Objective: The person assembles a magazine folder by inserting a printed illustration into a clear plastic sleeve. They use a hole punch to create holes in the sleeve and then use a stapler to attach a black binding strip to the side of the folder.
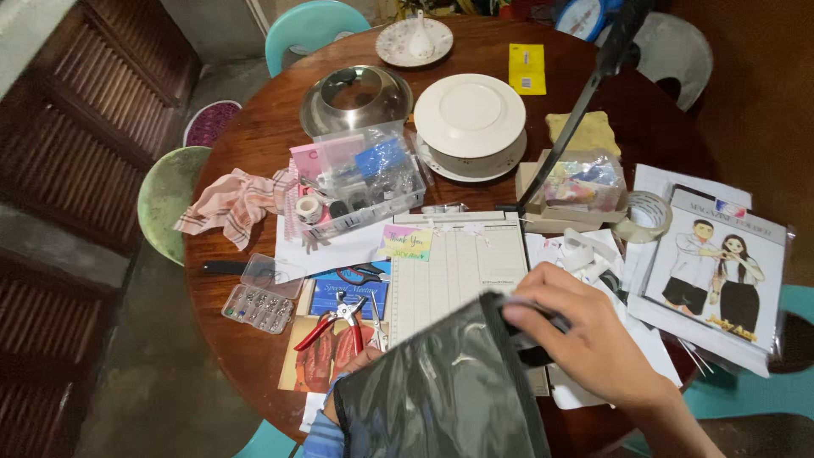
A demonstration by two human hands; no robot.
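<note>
Held a dark grey zip pouch (445,390) low over the near edge of the round wooden bench (263,144), in both hands. Right hand (585,335) closed over the pouch's upper right corner, fingers (530,309) curled across its black zipped edge. Left hand (343,373) mostly hidden behind the pouch's left side, only fingertips and a blue striped cuff showing; appeared to grip that side, though how firmly could not be told.

Just beyond the pouch, lay a white gridded cutting board (458,263) with a small pastel card (405,242) at its top left corner. Left of the board, red-handled pliers (335,326) on printed papers, and beside them a small clear compartment box (259,305) of tiny parts. Farther back, a clear plastic tub (360,178) packed with craft supplies, a checked cloth (233,203) at the bench's left edge, a steel pot lid (356,97) and stacked white plates (469,119). To the right, a roll of clear tape (646,214) and a sleeved drawing of a couple (716,271).
</note>
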